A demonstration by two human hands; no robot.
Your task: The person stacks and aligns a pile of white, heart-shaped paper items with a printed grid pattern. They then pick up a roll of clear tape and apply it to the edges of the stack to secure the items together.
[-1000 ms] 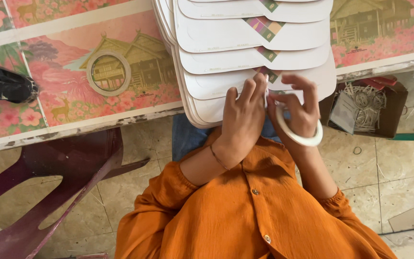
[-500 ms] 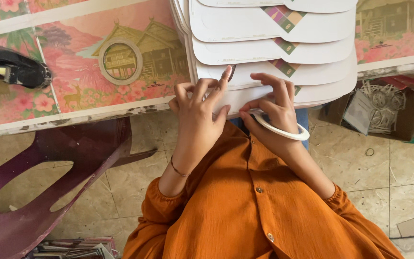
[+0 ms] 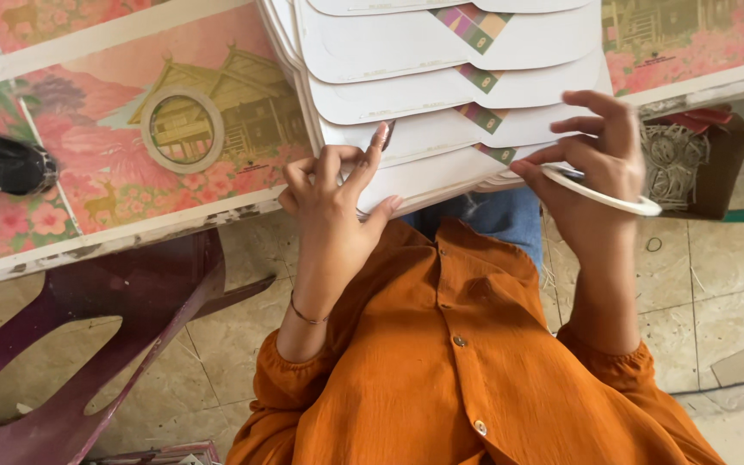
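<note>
Head view: left hand [image 3: 337, 215] pinching lowest white card [image 3: 441, 176] of stack overhanging surface [image 3: 131, 228]; right hand [image 3: 600, 172] closed around tape ring [image 3: 600, 191] beside it. Risk: tugging slides stack off.

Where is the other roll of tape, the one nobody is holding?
In the head view, the tape roll lies flat on the flowery table cover, left of the stack of white cards and up-left of the left hand.
</note>
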